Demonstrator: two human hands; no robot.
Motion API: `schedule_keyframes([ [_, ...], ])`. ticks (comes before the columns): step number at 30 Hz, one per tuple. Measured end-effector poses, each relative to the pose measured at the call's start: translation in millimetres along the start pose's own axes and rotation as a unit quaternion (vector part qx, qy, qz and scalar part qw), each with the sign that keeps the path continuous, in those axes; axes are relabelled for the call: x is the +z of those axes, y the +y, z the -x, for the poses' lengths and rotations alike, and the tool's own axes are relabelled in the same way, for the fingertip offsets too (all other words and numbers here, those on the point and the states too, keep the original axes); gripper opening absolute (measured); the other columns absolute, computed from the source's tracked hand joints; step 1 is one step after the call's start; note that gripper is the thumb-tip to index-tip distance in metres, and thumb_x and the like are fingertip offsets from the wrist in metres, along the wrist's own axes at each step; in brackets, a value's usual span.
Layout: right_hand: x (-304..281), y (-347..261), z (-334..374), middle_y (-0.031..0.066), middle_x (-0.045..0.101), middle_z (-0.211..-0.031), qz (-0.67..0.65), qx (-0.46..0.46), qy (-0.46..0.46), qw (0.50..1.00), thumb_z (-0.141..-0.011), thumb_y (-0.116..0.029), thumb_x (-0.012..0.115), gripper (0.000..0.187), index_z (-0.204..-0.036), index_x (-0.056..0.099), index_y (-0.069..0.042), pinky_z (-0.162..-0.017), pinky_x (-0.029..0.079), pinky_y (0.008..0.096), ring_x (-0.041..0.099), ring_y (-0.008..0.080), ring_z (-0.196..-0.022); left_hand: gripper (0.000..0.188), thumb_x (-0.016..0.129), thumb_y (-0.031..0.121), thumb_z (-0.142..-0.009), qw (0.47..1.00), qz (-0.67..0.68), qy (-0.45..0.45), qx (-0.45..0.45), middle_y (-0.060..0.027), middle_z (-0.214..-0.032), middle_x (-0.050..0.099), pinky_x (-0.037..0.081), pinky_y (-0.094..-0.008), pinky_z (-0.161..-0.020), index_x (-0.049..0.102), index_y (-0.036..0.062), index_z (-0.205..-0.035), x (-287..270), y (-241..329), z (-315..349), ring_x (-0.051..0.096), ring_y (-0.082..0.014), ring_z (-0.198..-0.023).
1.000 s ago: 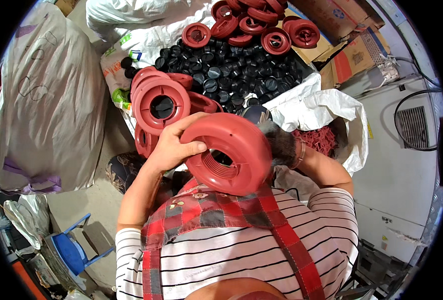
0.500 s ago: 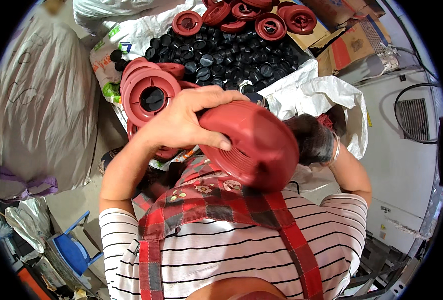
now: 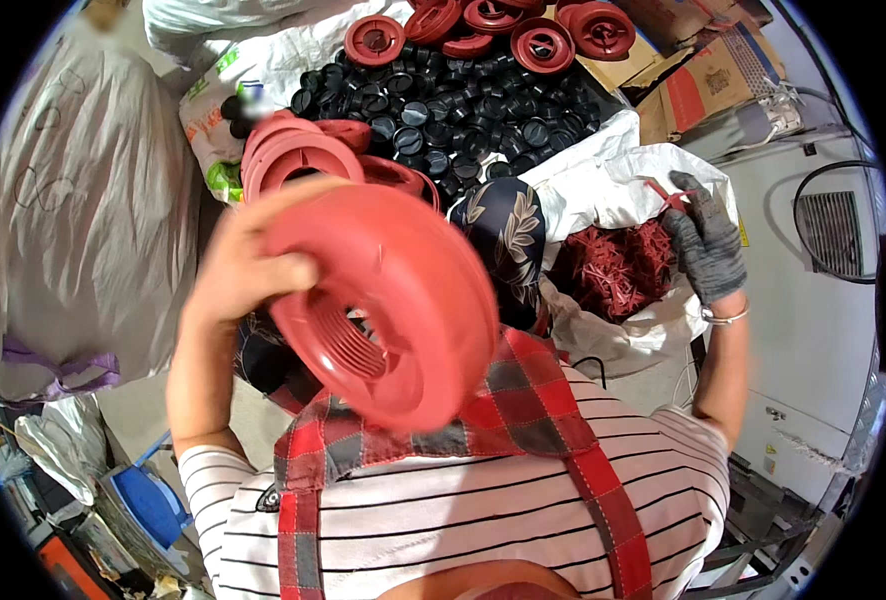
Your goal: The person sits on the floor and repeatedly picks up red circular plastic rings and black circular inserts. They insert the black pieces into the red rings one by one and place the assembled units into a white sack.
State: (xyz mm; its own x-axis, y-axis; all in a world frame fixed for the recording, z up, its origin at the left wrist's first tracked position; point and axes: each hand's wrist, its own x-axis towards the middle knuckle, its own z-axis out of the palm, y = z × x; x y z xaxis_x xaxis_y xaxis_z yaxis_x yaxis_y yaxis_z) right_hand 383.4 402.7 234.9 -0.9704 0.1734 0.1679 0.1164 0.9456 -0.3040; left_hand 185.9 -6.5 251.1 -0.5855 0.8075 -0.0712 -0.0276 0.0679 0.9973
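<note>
My bare left hand [image 3: 253,265] grips the rim of a thick red plastic ring-shaped part [image 3: 418,290], thumb on the near side. The part is tilted in front of my chest, and a ribbed, threaded hole shows in its middle. Out to the right, my right hand [image 3: 705,245] wears a dark grey glove and pinches a small red star-shaped plastic scrap [image 3: 669,196]. Below that hand, a heap of thin red scraps [image 3: 618,270] lies inside an open white woven bag [image 3: 603,345].
Red ring parts [image 3: 308,165] are stacked beyond my left hand. Farther off lies a pile of black round caps [image 3: 453,110], with several red wheel-like parts [image 3: 543,45] behind it. Cardboard boxes [image 3: 718,80] stand far right, a tall white sack [image 3: 88,220] left, a blue chair [image 3: 151,505] lower left.
My right hand has left the red part and moved right, over the scrap bag, with a red scrap in its fingers. My left hand has carried the red part left and toward me.
</note>
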Motion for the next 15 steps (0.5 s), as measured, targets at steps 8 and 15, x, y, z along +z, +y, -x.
schedule_keyframes([
  [8, 78, 44, -22, 0.0207, 0.060, -0.112, 0.067, 0.151, -0.208, 0.964, -0.084, -0.038, 0.061, 0.048, -0.113, 0.058, 0.000, -0.090, 0.045, 0.0395, 0.058, 0.0346, -0.103, 0.061, 0.058, 0.045, -0.087, 0.962, 0.159, -0.208, -0.074, -0.0159, -0.133, 0.050, 0.030, -0.0375, -0.107, 0.053, -0.0022, -0.125, 62, -132, -4, 0.044, -0.0273, -0.126],
  [15, 225, 66, -154, 0.0166, 0.063, -0.095, 0.006, 0.015, -0.182, 0.983, -0.079, -0.033, 0.060, 0.032, -0.097, 0.060, -0.006, -0.079, 0.047, 0.0406, 0.060, 0.0335, -0.093, 0.054, 0.071, 0.032, -0.079, 0.992, 0.050, -0.030, -0.115, -0.0055, -0.101, 0.063, 0.045, -0.0292, -0.085, 0.056, -0.0024, -0.118, 54, -121, 0, 0.057, -0.0136, -0.095],
])
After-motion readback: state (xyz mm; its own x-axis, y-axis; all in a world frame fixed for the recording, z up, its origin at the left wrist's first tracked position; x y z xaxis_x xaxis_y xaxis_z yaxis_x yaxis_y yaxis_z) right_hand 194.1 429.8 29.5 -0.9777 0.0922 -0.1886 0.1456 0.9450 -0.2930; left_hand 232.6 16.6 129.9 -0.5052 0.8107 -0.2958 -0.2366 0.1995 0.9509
